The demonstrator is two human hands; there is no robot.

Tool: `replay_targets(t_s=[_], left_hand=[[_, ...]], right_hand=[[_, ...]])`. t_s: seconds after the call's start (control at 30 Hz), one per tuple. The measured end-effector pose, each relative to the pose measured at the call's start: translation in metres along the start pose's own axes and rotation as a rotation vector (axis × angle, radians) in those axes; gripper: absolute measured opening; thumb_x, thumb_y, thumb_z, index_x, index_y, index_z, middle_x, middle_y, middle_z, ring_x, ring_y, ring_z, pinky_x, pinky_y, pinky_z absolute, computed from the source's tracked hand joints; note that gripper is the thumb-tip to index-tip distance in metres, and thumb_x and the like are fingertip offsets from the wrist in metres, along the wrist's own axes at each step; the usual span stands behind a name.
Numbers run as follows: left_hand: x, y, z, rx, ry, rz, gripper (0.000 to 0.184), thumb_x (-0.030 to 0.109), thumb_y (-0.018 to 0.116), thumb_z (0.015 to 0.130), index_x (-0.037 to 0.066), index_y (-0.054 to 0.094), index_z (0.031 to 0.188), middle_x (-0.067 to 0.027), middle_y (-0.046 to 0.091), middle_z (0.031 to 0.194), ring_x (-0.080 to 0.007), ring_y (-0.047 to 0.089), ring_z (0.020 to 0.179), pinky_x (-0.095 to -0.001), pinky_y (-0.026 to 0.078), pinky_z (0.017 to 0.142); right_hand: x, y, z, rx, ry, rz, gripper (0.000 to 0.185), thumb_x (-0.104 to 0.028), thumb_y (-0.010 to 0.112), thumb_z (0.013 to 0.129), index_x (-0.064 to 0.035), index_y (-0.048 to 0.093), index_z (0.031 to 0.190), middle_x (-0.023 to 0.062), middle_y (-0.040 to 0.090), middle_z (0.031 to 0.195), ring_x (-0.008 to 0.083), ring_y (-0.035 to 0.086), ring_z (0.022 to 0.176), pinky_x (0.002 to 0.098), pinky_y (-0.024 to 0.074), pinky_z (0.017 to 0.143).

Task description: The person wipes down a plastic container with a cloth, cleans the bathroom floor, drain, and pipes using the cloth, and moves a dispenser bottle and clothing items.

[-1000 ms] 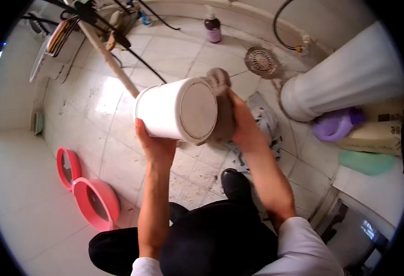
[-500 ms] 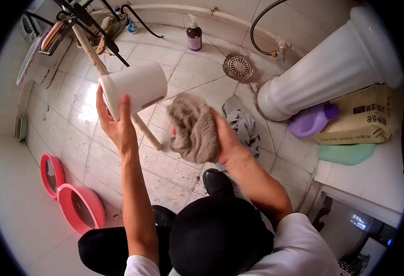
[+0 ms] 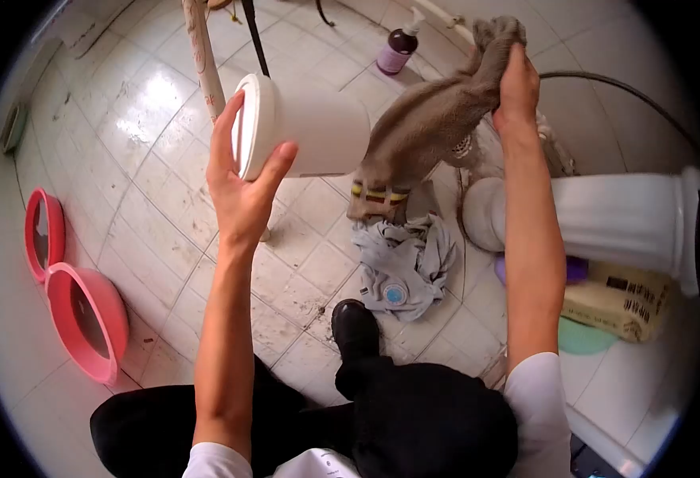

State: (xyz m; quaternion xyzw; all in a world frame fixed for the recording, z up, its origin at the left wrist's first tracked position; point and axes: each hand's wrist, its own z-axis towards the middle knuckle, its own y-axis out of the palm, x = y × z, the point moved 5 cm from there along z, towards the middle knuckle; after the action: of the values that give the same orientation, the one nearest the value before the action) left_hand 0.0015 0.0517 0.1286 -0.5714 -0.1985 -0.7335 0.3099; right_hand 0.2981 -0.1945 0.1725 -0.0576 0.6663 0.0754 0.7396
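Observation:
My left hand [image 3: 242, 171] grips the rimmed end of a white cylindrical tub [image 3: 318, 127], thumb on its side and fingers across the end. The tub lies sideways in the air, its far end pointing right. In my raised right hand [image 3: 517, 92] is one bunched end of a grey-brown towel [image 3: 437, 119]. The towel stretches down and left to a striped end beside the tub; whether the two touch I cannot tell. Below it, a crumpled grey garment [image 3: 410, 267] with a round blue patch lies on the tiled floor.
A dark pump bottle [image 3: 398, 52] stands at the back. A white pedestal [image 3: 589, 219], a tan printed bag [image 3: 617, 299] and a purple bottle [image 3: 577, 269] are at right. Two pink basins [image 3: 115, 350] sit at left. A wooden pole [image 3: 203, 56] rises behind the tub.
My right hand has moved up and right, and the bunched towel now hangs stretched out. The view has shifted, showing more of the grey garment. My left hand still holds the tub.

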Motion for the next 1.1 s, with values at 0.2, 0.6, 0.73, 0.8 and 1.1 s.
replay_targets(t_s=[0.2, 0.6, 0.73, 0.8, 1.1], left_hand=[[-0.038, -0.017, -0.019, 0.045, -0.154, 0.067, 0.089, 0.039, 0.084, 0.084, 0.004, 0.045, 0.155, -0.0169, 0.057, 0.144, -0.0275, 0.061, 0.126, -0.0438, 0.051, 0.106], [-0.052, -0.015, -0.029, -0.001, -0.24, 0.091, 0.102, 0.038, 0.087, 0.077, 0.0, 0.039, 0.157, -0.0179, 0.052, 0.15, -0.0303, 0.056, 0.134, -0.0456, 0.046, 0.112], [-0.034, -0.004, -0.014, -0.005, -0.133, 0.122, 0.1, 0.037, 0.088, 0.077, 0.001, 0.04, 0.157, -0.0181, 0.052, 0.151, -0.0293, 0.058, 0.132, -0.0441, 0.048, 0.111], [-0.019, 0.007, -0.008, -0.005, -0.069, 0.108, 0.097, 0.034, 0.089, 0.078, 0.002, 0.041, 0.157, -0.0173, 0.052, 0.151, -0.028, 0.059, 0.13, -0.0426, 0.05, 0.108], [0.001, 0.02, -0.024, -0.067, 0.0, 0.044, 0.094, 0.031, 0.091, 0.076, 0.006, 0.046, 0.154, -0.0148, 0.052, 0.151, -0.0291, 0.06, 0.127, -0.0439, 0.053, 0.106]], right_hand=[[0.227, -0.038, 0.071, -0.295, 0.06, -1.238, 0.134, -0.094, 0.065, 0.068, -0.0029, 0.034, 0.161, 0.0385, 0.026, 0.162, 0.0549, 0.022, 0.153, 0.062, 0.0255, 0.122], [0.263, 0.056, -0.07, -0.524, -0.565, -0.99, 0.041, -0.014, 0.069, 0.085, -0.0143, 0.071, 0.126, 0.0136, 0.066, 0.134, 0.0345, 0.058, 0.13, 0.0549, 0.0451, 0.101], [0.211, 0.104, -0.193, -0.882, -0.624, -0.74, 0.045, -0.003, 0.066, 0.077, -0.0084, 0.069, 0.121, 0.0155, 0.064, 0.134, 0.0342, 0.057, 0.13, 0.0533, 0.0449, 0.108], [0.193, 0.107, -0.218, -1.029, -0.517, -0.659, 0.049, 0.0, 0.065, 0.074, -0.0056, 0.068, 0.122, 0.017, 0.063, 0.134, 0.0347, 0.057, 0.13, 0.0509, 0.0448, 0.111], [0.221, -0.038, -0.033, -0.243, -0.354, -1.094, 0.059, -0.038, 0.073, 0.094, -0.0014, 0.061, 0.138, 0.0237, 0.06, 0.142, 0.0405, 0.054, 0.135, 0.0468, 0.0429, 0.115]])
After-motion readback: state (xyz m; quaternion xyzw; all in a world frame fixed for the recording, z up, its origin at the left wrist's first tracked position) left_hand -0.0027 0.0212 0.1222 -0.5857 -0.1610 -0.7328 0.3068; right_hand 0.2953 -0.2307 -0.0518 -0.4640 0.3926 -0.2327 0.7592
